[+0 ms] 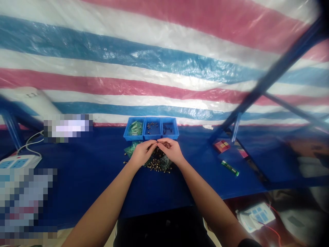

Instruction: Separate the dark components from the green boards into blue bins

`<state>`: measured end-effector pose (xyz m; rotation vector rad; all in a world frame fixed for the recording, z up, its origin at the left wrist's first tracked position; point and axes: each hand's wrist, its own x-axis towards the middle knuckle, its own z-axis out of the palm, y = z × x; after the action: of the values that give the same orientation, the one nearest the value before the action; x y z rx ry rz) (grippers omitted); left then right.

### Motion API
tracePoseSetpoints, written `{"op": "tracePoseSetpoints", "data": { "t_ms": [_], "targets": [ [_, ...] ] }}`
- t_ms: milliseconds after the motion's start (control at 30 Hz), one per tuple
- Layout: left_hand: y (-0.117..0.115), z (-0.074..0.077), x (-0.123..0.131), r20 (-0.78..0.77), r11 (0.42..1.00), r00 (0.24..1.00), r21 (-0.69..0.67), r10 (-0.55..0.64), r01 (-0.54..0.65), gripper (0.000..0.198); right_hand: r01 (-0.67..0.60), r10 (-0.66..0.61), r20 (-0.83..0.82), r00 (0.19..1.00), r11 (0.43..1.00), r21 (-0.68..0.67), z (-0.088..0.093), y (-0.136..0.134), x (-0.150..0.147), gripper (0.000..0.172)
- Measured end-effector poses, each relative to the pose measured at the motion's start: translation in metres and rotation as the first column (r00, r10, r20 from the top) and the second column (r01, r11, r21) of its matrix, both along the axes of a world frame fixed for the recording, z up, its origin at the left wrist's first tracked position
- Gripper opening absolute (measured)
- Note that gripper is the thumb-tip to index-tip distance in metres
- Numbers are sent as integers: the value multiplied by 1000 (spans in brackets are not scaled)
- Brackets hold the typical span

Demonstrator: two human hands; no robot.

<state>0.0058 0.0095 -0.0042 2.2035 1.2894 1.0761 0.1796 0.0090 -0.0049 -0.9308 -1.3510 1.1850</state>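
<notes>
My left hand and my right hand meet over the blue table, fingertips pinched together. Whatever sits between the fingers is too small to make out. Beneath them lies a heap of small brass-coloured metal parts, partly covered by the hands. Green pieces, perhaps clear plastic packets, lie beside the left hand. Just beyond the fingers stand three joined blue bins: the left bin holds green pieces, the middle bin a few small metal parts, and the right bin thin dark pieces.
To the right lie a red box and a green tube. A white power strip with a cable is at the left edge. Another power strip sits lower right. Blue frame bars slant before a striped plastic sheet.
</notes>
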Motion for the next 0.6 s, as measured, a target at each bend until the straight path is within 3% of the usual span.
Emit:
{"op": "tracePoseSetpoints", "data": {
  "t_ms": [300,600],
  "targets": [
    [-1,3,-1,-34,998,999,-59,-29,27,35,-43,43,30,999,999,2,-3,1,1,29],
    [2,-3,0,4,998,999,-39,53,-53,32,50,-54,112,992,998,36,-4,4,5,25]
  ]
}}
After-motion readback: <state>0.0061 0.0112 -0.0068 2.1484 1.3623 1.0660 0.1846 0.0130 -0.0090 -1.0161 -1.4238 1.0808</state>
